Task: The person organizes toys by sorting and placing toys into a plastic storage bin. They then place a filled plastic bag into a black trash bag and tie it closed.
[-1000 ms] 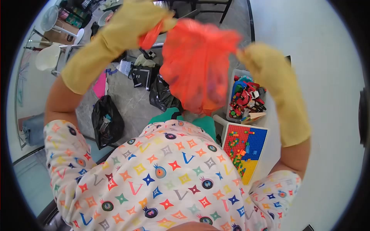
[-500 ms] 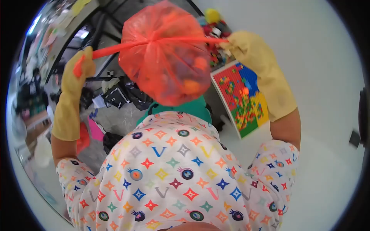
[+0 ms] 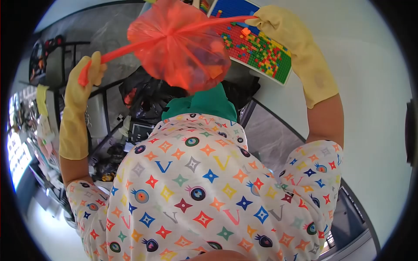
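Left hand (image 3: 85,78), gloved: fingers closed around one handle (image 3: 117,53) of the red bag (image 3: 183,58). Right hand (image 3: 276,25), gloved: fingertips clamped on the end of the other handle. Bag suspended between both hands, in front of the body. Compared with one second earlier, both handles are drawn out taut and the gathered centre (image 3: 167,33) faces the camera. Handle line slants upward from left hand to right; bag body roundish, long axis indeterminate. Board (image 3: 257,53) lies beyond, near the right hand; black bag (image 3: 150,98) shows below.
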### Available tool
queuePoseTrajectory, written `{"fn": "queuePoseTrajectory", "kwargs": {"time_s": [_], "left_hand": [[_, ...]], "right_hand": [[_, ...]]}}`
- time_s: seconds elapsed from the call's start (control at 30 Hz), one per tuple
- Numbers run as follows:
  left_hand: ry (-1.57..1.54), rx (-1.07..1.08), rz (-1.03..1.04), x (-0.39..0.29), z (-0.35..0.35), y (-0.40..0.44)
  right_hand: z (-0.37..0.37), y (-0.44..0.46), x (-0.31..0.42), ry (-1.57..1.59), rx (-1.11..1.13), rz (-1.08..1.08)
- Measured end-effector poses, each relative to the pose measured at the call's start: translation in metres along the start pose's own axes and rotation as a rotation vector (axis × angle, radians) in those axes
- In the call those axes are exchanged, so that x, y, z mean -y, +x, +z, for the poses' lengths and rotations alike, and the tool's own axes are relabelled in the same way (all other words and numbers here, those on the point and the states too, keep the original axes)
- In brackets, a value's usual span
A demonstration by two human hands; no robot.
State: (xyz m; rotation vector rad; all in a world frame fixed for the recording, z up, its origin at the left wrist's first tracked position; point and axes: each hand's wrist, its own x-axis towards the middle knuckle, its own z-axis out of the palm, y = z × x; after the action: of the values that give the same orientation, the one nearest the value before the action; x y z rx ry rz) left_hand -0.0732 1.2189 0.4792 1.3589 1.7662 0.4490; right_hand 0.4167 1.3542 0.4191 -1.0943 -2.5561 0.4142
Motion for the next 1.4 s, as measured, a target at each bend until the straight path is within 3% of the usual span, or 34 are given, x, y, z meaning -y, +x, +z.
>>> {"fn": "queuePoseTrajectory", "kwargs": {"time_s": [0.1,0.13,0.17,0.2,0.27,0.33,0.4,0.47,0.53,0.63,0.73,0.83,0.87,0.97,1.07,1.13,1.2,1.27,1.3,1.37,1.4], "left_hand": [[0.058,0.126,0.242,-0.044,0.034,0.014],[0.076,0.174,0.222,-0.075,0.044,0.012],[-0.058,0.163,0.236,-0.099,0.063,0.009],[-0.245,0.161,0.231,-0.072,0.047,0.024],[-0.498,0.172,0.217,-0.088,0.054,0.026],[-0.719,0.233,0.16,-0.081,0.064,0.039],[-1.025,0.362,0.121,-0.055,0.081,0.069],[-1.141,0.4,0.054,-0.052,0.108,0.102],[-1.086,0.346,0.034,-0.058,0.126,0.108],[-0.571,0.484,0.149,-0.082,0.128,0.107],[-0.157,0.482,0.334,-0.047,0.16,0.088],[-0.043,0.544,0.404,-0.055,0.167,0.09],[-0.147,0.628,0.464,-0.063,0.168,0.091],[-0.063,0.666,0.366,-0.048,0.186,0.107],[-0.198,0.733,0.284,-0.043,0.183,0.104],[-0.244,0.68,0.435,-0.033,0.184,0.101],[-0.175,0.689,0.524,-0.039,0.182,0.1],[0.007,0.745,0.549,-0.059,0.173,0.101],[-0.25,0.747,0.475,-0.052,0.183,0.1],[-0.768,0.711,0.294,-0.049,0.196,0.093],[-0.74,0.657,0.262,-0.043,0.193,0.088]], "right_hand": [[-0.022,-0.029,-0.008,0.056,-0.053,0.095],[-0.036,-0.035,-0.007,0.096,-0.064,0.13],[-0.052,-0.042,-0.007,0.29,0.026,0.33],[-0.041,0.0,0.022,0.458,0.163,0.536],[-0.048,0.006,0.044,0.62,0.111,0.724],[-0.03,0.003,0.075,0.578,-0.166,0.705],[-0.027,0.008,0.094,0.79,-0.187,0.772],[-0.019,0.016,0.078,0.952,-0.147,0.823],[-0.005,0.015,0.089,1.007,-0.103,0.829],[0.011,0.018,0.106,1.121,-0.044,0.836],[0.043,0.016,0.148,1.159,0.076,1.005],[0.052,0.025,0.164,1.303,0.008,1.018],[0.054,0.028,0.168,1.356,0.021,0.982],[0.035,0.031,0.156,0.985,0.208,0.834],[0.019,0.03,0.117,0.654,0.077,0.584],[0.046,0.033,0.091,0.34,-0.012,0.227],[0.077,0.019,0.086,0.34,-0.021,0.126],[0.083,0.014,0.09,0.455,0.145,0.507],[0.085,0.01,0.091,0.513,0.237,0.696],[0.089,-0.001,0.098,0.888,0.106,1.054],[0.09,-0.006,0.103,1.077,0.032,1.227]]}}
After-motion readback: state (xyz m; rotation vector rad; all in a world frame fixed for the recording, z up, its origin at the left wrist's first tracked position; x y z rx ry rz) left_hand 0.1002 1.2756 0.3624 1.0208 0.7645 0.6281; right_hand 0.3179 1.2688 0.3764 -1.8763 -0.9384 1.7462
